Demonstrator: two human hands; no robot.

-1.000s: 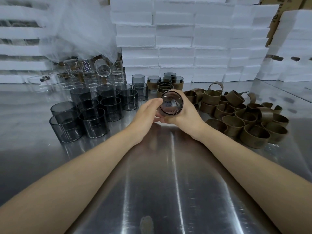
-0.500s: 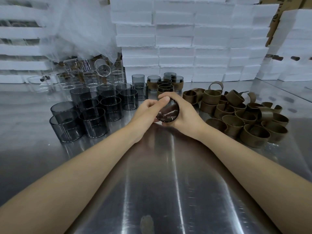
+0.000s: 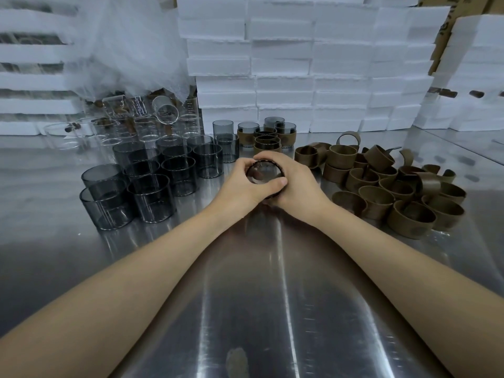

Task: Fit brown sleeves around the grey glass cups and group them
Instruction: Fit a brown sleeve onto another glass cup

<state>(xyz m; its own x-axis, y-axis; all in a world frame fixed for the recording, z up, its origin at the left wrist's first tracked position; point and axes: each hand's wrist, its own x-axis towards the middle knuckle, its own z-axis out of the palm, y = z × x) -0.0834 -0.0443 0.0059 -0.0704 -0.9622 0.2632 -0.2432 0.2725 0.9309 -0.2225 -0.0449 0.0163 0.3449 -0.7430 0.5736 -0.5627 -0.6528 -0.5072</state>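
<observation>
A grey glass cup [image 3: 262, 173] stands between both hands at the table's middle, its mouth facing up towards me. My left hand [image 3: 240, 184] wraps its left side, thumb across the near rim. My right hand [image 3: 296, 184] curls round its right side, where a dark brown sleeve edge shows under the fingers. Bare grey cups [image 3: 152, 184] are clustered to the left. A pile of brown sleeves [image 3: 381, 184] lies to the right. Several sleeved cups [image 3: 268, 136] are grouped just behind my hands.
Clear glass cups [image 3: 141, 124] stand at the back left under white netting. Stacked white foam boxes [image 3: 300, 64] wall off the back. The steel table [image 3: 259, 309] stretches towards me between my forearms.
The cup was tilted with its mouth towards me in my right hand; both hands have since closed round it and brought it down to the table, upright.
</observation>
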